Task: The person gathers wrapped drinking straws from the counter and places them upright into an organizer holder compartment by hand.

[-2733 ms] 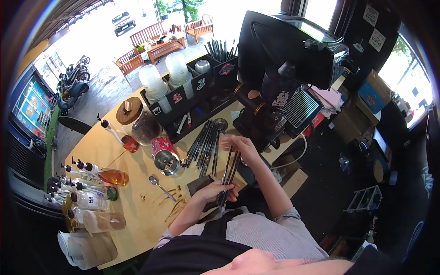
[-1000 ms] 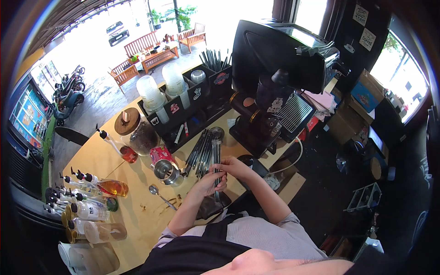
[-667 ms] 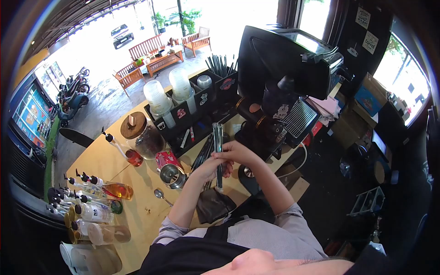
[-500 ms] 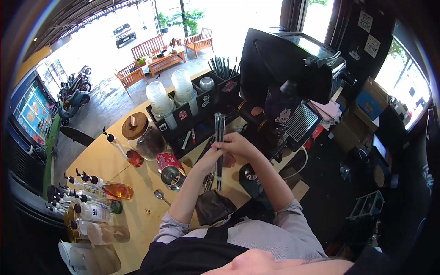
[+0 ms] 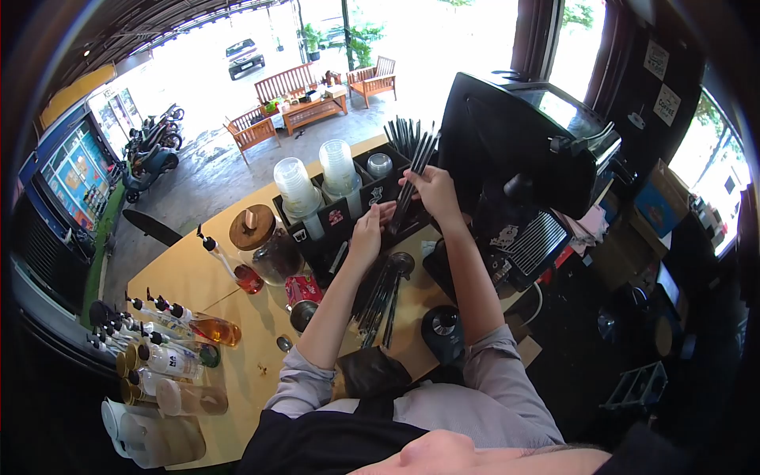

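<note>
My right hand (image 5: 435, 192) grips a bundle of thin black straws (image 5: 404, 204) and holds it slanted, its top leaning right. The bundle is at the right end of a black organizer (image 5: 321, 224), in front of the straws (image 5: 402, 134) standing in its end compartment. My left hand (image 5: 370, 228) is beside the bundle's lower part, fingers stretched out and holding nothing. Whether its fingertips touch the straws I cannot tell. More dark straws (image 5: 378, 305) lie loosely on the counter below my hands. A dark pouch (image 5: 374, 372) rests near my body.
Stacked clear cups (image 5: 296, 186) stand in the organizer. To its left are a wooden-lidded jar (image 5: 253, 227) and a pump bottle (image 5: 246, 277). Several syrup bottles (image 5: 172, 360) line the counter's left side. A large black machine (image 5: 507, 142) stands at the right.
My right hand has carried the straw bundle up and right toward the organizer's end compartment. My left hand has let go of it and opened. The view has shifted slightly.
</note>
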`<state>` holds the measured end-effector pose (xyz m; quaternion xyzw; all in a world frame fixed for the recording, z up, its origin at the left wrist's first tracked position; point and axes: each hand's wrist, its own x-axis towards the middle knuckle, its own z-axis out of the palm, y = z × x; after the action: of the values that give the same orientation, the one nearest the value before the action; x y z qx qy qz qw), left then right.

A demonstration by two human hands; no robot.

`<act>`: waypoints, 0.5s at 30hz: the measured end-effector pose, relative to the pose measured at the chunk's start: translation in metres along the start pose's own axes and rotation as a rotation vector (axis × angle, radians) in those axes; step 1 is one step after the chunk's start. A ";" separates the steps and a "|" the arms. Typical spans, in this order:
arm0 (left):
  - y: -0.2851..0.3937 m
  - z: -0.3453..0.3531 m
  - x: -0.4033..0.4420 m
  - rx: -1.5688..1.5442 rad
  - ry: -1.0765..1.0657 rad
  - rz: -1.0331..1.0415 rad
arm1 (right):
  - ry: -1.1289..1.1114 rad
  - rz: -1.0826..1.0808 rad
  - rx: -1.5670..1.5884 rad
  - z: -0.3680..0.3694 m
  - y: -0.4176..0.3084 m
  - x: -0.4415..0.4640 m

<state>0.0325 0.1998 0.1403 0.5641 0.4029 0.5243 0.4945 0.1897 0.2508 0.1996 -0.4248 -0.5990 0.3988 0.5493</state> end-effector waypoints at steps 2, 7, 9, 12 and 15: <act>0.011 0.000 0.014 0.011 0.037 0.020 | 0.101 -0.038 -0.117 -0.003 -0.017 0.012; 0.017 0.003 0.047 0.022 0.131 0.164 | 0.350 -0.214 -0.275 -0.007 -0.011 0.052; 0.018 0.006 0.052 0.015 0.159 0.197 | 0.598 -0.319 -0.434 -0.006 -0.013 0.059; 0.022 0.011 0.047 0.031 0.204 0.205 | 0.679 -0.435 -0.422 -0.002 0.008 0.078; 0.016 0.009 0.040 0.069 0.205 0.201 | 0.709 -0.450 -0.538 0.002 0.034 0.090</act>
<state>0.0452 0.2343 0.1644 0.5619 0.4107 0.6116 0.3761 0.1865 0.3471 0.1962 -0.5210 -0.5338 -0.0673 0.6627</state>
